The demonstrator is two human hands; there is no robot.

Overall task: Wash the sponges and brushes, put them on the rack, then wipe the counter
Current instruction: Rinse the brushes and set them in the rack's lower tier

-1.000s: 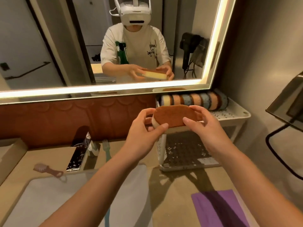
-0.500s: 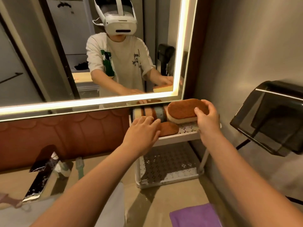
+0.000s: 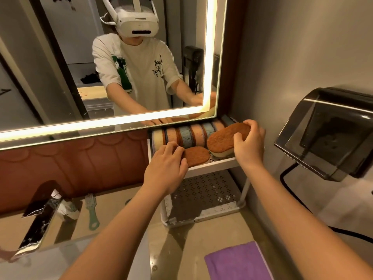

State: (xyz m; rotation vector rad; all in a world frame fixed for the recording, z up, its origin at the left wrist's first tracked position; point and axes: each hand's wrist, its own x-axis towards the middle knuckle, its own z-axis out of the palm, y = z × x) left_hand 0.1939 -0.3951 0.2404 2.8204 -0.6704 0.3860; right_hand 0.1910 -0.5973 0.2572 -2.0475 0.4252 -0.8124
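The right hand (image 3: 249, 146) pinches the brown-topped sponge (image 3: 224, 139) by its end, tilted over the upper shelf of the rack (image 3: 214, 166); the left hand (image 3: 166, 170), fingers bent, touches or perhaps grips the flat sponge (image 3: 196, 157); soft, light, likely wet, so hold its edges gently.
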